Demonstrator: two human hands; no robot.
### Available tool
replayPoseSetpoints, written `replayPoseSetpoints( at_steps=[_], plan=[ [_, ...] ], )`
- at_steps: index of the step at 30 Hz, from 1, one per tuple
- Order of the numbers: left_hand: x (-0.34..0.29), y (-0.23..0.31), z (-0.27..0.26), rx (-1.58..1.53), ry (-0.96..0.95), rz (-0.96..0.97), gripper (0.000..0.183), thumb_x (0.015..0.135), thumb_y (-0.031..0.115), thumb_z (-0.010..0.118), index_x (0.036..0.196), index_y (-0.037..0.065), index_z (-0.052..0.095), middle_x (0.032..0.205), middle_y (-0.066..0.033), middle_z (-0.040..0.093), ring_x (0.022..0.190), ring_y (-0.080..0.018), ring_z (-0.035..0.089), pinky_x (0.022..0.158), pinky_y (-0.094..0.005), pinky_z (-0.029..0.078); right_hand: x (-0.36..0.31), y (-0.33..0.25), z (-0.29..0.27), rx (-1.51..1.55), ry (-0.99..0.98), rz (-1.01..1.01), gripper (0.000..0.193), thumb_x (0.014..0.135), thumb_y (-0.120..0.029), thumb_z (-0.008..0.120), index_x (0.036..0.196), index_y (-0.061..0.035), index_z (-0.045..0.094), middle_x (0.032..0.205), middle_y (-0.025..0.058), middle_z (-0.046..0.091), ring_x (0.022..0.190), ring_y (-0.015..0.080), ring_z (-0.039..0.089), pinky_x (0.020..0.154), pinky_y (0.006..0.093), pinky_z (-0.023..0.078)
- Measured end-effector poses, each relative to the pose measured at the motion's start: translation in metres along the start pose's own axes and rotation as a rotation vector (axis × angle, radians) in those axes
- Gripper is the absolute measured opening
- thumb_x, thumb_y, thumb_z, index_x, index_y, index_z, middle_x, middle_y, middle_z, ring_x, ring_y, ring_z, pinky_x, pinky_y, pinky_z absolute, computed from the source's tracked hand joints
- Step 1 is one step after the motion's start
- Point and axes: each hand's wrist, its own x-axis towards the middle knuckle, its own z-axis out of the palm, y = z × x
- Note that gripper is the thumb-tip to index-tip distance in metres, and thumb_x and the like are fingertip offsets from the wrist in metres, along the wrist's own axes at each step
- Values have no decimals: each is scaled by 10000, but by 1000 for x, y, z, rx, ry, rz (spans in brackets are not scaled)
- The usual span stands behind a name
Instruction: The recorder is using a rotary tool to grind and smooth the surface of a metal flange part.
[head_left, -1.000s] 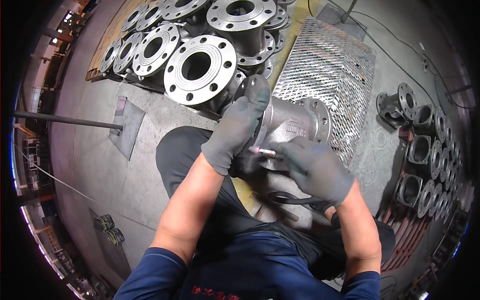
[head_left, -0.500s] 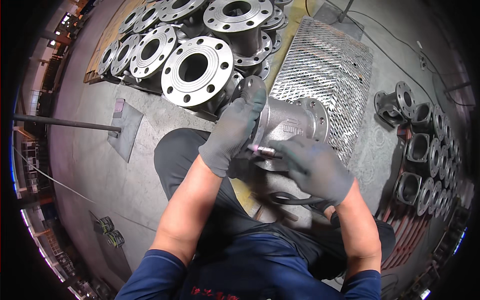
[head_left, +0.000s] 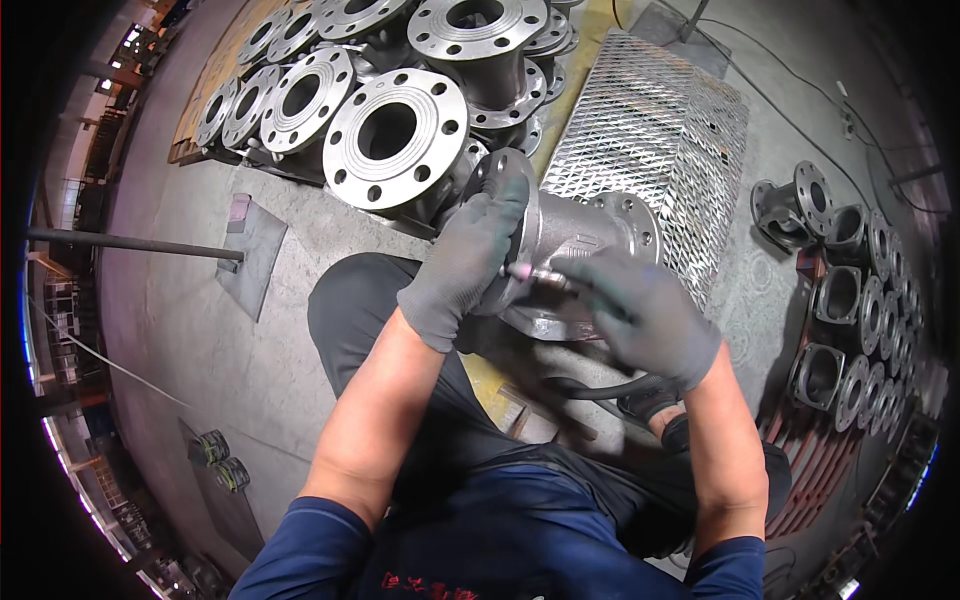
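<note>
Grey-gloved left hand (head_left: 470, 258) clamps the flanged grey steel valve body (head_left: 575, 240); the right hand (head_left: 645, 315) grips a slim pink-tipped grinding tool (head_left: 535, 275). If that flange shifts, the tip could skid onto the glove.

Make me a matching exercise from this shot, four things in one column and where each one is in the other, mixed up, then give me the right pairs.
Things:
1. left hand
2. right hand
3. large flanged fittings
4. expanded-metal grating

Places:
A. lying flat on the floor beyond the valve body
B. gripping a small grinding tool at the valve body
C. grouped on the floor at upper left
D. laid over the near flange of the valve body

Pairs: 1-D, 2-B, 3-C, 4-A
</note>
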Motion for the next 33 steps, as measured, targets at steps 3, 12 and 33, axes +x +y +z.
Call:
replayPoseSetpoints(
  at_steps=[3,12,33],
  plan=[
    [9,-12,-10,206,79,140,400,1087,365,662,1184,-20,708,1020,-143,680,905,-276,705,762,-452,591,2,1,7,50,-120,-26,468,904,8,699,1358,-97,741,990,147,700,946,365,715,845,465,582],
    [25,-34,-17,394,20,511,345,1109,278,553,1186,-4,737,965,-134,690,920,-252,699,821,-427,575,-1,7,9,-1,34,-61,434,931,-27,732,1359,-96,743,1039,140,730,941,369,726,839,449,585],
    [-3,0,11,121,58,212,686,1142,608,557,941,-35,686,795,-49,624,776,-162,602,739,-364,520,-4,-3,5,-5,-17,-3,441,913,-39,742,1349,-105,733,1051,131,723,940,366,731,830,459,594]
  ],
)
